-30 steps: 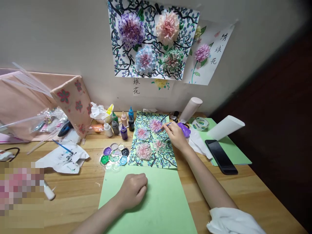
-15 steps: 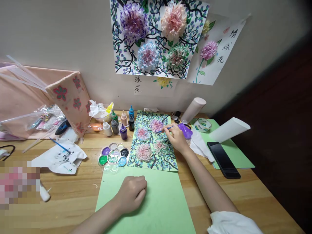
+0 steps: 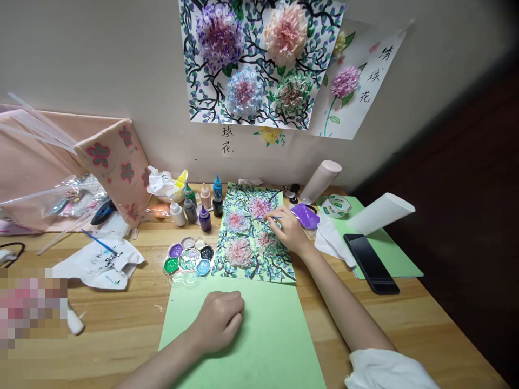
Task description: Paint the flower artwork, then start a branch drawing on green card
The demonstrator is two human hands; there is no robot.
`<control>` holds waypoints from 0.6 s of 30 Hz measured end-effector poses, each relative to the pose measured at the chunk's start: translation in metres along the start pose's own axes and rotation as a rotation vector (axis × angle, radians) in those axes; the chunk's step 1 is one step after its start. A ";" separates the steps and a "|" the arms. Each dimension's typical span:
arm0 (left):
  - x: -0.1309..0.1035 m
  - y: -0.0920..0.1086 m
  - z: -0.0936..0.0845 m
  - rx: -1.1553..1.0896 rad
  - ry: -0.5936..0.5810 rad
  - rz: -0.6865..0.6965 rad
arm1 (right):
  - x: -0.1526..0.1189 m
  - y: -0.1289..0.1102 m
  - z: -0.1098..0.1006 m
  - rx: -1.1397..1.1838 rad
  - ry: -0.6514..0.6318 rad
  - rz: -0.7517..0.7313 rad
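Observation:
My right hand (image 3: 287,231) pinches a thin blue paintbrush (image 3: 275,218) over the right part of a small painting (image 3: 254,270) with branches, leaves and crinkled paper flowers. The brush lies near the purple-pink flower (image 3: 259,207); whether its tip touches cannot be seen. My left hand (image 3: 221,320) rests closed on a green sheet (image 3: 275,335) below the painting; nothing shows in it. Left of the painting sits a flower-shaped palette (image 3: 188,263) holding purple, green, black and blue paint.
Several paint bottles (image 3: 205,219) stand behind the palette. A stained tissue (image 3: 97,270) with another brush lies left. Right are a purple packet (image 3: 306,216), a black phone (image 3: 371,265) and a white roll (image 3: 383,213). A larger flower artwork (image 3: 259,65) hangs on the wall.
My right hand has shifted slightly left, and the brush now lies flatter. My left hand keeps its place. The whole view has shifted slightly.

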State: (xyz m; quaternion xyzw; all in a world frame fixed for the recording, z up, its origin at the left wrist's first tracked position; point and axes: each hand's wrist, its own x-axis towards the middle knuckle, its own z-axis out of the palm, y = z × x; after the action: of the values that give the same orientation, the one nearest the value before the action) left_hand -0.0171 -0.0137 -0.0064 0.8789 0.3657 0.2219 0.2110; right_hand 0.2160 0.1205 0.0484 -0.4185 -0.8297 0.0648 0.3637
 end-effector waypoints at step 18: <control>0.001 0.001 0.000 0.001 0.013 0.005 | -0.001 0.002 0.005 -0.028 -0.034 -0.052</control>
State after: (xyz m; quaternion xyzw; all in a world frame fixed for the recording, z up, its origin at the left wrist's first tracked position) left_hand -0.0159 -0.0136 -0.0055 0.8785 0.3648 0.2281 0.2076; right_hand 0.2148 0.1223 0.0436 -0.4006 -0.8473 0.0507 0.3450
